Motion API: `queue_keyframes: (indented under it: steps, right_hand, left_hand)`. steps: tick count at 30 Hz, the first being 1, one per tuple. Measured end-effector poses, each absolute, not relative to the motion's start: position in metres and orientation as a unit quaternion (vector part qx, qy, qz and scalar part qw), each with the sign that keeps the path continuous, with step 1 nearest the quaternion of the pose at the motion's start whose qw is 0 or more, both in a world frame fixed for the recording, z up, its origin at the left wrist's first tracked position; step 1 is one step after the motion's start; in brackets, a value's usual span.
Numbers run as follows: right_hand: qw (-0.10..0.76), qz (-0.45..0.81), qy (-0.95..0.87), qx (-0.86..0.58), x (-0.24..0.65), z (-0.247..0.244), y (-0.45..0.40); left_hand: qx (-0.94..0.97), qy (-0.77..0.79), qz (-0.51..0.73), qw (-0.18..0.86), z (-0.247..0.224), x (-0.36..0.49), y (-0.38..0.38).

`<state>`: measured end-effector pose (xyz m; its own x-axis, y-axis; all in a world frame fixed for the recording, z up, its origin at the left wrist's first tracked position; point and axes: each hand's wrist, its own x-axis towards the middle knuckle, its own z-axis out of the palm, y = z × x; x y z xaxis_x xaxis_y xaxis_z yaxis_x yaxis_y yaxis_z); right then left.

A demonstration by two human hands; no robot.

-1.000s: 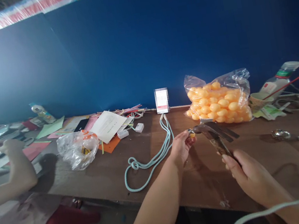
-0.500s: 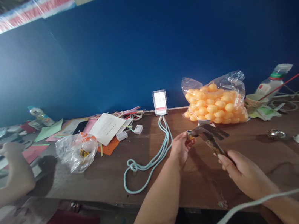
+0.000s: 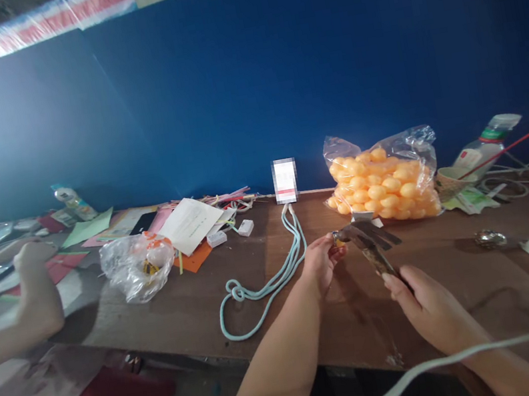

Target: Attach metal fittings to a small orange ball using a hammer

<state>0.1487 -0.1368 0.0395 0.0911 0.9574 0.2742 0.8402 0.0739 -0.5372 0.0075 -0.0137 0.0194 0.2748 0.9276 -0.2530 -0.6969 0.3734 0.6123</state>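
Note:
My left hand (image 3: 323, 261) pinches a small shiny object (image 3: 337, 238) with something orange at it, above the brown table (image 3: 253, 254). In my right hand (image 3: 421, 300) is the handle of a hammer (image 3: 372, 251), its worn grip slanting up and to the left. The hammer's head is right beside the small object at my left fingertips; whether they touch is hard to tell. A clear bag of orange balls (image 3: 384, 185) lies just behind the hammer.
A blue cord (image 3: 254, 292) loops left of my arm. Crumpled plastic (image 3: 138, 273) and papers (image 3: 191, 225) lie further left, near another person's arm (image 3: 37, 297). At right are a bottle (image 3: 489, 143), a shiny bundle (image 3: 490, 239) and a white cable (image 3: 473, 352) crossing in front.
The hammer in my right hand has shifted slightly left and changed its tilt a little. My left hand stays at nearly the same spot. At far left, the other person's hand has moved slightly.

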Motion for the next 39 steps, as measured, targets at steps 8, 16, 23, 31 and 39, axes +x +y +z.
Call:
queue_keyframes:
  steps: [8, 16, 23, 31, 39]
  right_hand:
    - [0.316, 0.116, -0.652, -0.679, 0.153, 0.044, -0.139]
    - [0.311, 0.123, -0.653, -0.68, 0.151, 0.032, -0.138]
    - [0.314, 0.126, -0.651, -0.68, 0.152, 0.041, -0.142]
    - [0.308, 0.126, -0.65, -0.683, 0.15, 0.035, -0.138]
    - [0.302, 0.133, -0.655, -0.68, 0.152, 0.034, -0.141]
  left_hand:
    - [0.149, 0.282, 0.521, 0.792, 0.016, 0.006, -0.007]
    - [0.137, 0.287, 0.505, 0.803, 0.016, 0.006, -0.007]
    - [0.16, 0.291, 0.508, 0.795, 0.015, 0.006, -0.008]
    - [0.215, 0.316, 0.52, 0.764, 0.013, 0.008, -0.01]
    - [0.233, 0.319, 0.519, 0.758, 0.012, 0.01, -0.011]
